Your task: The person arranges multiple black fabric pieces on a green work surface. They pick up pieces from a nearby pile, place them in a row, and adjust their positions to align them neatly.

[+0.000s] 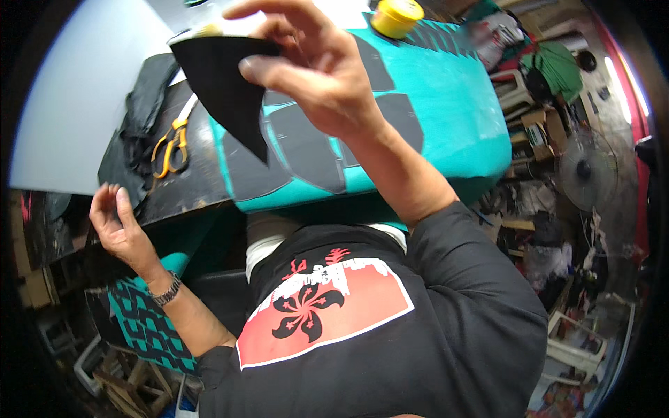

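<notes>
Between the thumb and fingers of my right hand (313, 76) is a black cut panel (226, 87), thin and curved along one side, its pointed end hanging down. It is held up over the table, where several dark cut panels (300, 143) lie on a green sheet (453, 104). My left hand (124, 233) is raised at the table's left edge, fingers bent and apart from the thumb, with nothing visible in it. Nearest to that hand is a crumpled dark material (143, 115). Scissors with orange-and-black handles (171, 150) lie between that material and the green sheet.
A yellow round tub (397, 17) stands at the far edge of the green sheet. A pale flat panel (77, 90) rises on the left. To the right are a standing fan (585, 167), a white plastic stool (575, 345) and cluttered shelves. Cut-out green-and-black material (150, 324) hangs lower left.
</notes>
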The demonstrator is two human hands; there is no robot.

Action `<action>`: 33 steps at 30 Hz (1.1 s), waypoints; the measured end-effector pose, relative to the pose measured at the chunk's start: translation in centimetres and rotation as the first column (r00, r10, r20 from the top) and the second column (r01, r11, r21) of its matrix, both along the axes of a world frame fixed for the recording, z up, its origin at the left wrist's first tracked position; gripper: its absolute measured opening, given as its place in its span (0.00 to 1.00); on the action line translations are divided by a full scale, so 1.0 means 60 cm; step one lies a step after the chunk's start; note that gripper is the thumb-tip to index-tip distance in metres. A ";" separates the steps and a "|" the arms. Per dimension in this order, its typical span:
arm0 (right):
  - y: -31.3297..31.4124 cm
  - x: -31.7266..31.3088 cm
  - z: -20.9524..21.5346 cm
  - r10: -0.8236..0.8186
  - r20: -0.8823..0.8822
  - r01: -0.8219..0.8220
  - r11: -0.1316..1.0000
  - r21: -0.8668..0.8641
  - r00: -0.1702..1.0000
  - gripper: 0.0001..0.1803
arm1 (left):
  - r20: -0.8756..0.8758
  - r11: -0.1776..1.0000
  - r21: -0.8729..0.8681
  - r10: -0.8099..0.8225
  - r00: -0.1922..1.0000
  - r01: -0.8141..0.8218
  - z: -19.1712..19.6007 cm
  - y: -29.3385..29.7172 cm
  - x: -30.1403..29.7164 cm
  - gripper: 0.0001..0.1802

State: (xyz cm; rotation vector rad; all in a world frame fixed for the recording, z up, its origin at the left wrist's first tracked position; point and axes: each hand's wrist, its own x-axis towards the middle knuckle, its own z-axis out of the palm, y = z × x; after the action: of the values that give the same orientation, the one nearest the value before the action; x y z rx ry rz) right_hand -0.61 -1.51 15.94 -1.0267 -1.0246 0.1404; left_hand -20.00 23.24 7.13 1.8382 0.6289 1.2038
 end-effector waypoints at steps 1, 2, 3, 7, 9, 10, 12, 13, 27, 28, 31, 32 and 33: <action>-0.044 -0.001 -0.009 -0.018 -0.024 0.016 0.996 -0.090 1.000 0.24 | 0.195 0.944 -0.156 -0.259 0.946 0.290 0.005 -0.048 0.027 0.22; -0.074 -0.004 -0.018 -0.015 -0.054 0.008 0.993 -0.115 0.998 0.27 | 0.273 0.816 -0.210 -0.480 0.834 0.538 0.008 -0.096 0.056 0.26; -0.102 -0.006 -0.031 -0.008 -0.096 -0.001 0.996 -0.093 0.995 0.27 | 0.354 0.628 -0.298 -0.627 0.694 0.719 0.011 -0.147 0.086 0.29; -0.220 -0.009 -0.072 -0.213 -0.224 0.174 0.968 -0.181 0.951 0.26 | 0.324 0.145 -0.571 -0.865 0.384 0.808 0.010 -0.316 0.180 0.27; -0.268 -0.002 -0.092 -0.299 -0.464 0.235 0.953 -0.191 0.834 0.32 | 0.277 0.070 -0.662 -0.902 0.330 0.746 0.004 -0.363 0.218 0.24; -0.293 0.000 -0.099 -0.305 -0.524 0.225 0.951 -0.212 0.795 0.35 | 0.292 0.068 -0.659 -0.894 0.339 0.749 0.000 -0.381 0.236 0.23; -0.331 0.000 -0.117 -0.342 -0.603 0.204 0.936 -0.288 0.721 0.40 | 0.381 0.012 -0.673 -0.851 0.360 0.740 -0.010 -0.413 0.273 0.19; -0.345 0.001 -0.127 -0.358 -0.613 0.183 0.926 -0.330 0.705 0.42 | 0.406 -0.004 -0.686 -0.832 0.379 0.728 -0.015 -0.427 0.292 0.19; -0.416 0.246 -0.194 -0.708 -0.270 0.521 0.678 -0.518 0.652 0.39 | 0.027 0.336 -0.565 -0.905 0.424 0.753 -0.069 -0.481 0.623 0.33; -0.417 0.258 -0.199 -0.732 -0.258 0.534 0.651 -0.540 0.631 0.39 | -0.062 0.368 -0.543 -0.914 0.402 0.754 -0.072 -0.472 0.643 0.32; -0.422 0.284 -0.218 -0.769 -0.201 0.546 0.587 -0.597 0.607 0.38 | -0.398 0.606 -0.181 -0.766 0.506 0.775 -0.086 -0.449 0.678 0.20; -0.422 0.288 -0.226 -0.774 -0.175 0.542 0.566 -0.621 0.608 0.39 | -0.452 0.638 -0.103 -0.714 0.535 0.763 -0.091 -0.446 0.685 0.20; -0.423 0.292 -0.233 -0.777 -0.154 0.539 0.549 -0.639 0.610 0.39 | -0.516 0.672 -0.030 -0.644 0.564 0.740 -0.094 -0.441 0.690 0.19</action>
State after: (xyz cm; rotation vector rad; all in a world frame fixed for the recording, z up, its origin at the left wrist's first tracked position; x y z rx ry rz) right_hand 16.90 -26.86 1.98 -1.7699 -0.0916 -0.0048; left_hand 21.38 -3.20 1.52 2.2591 -0.0235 0.2461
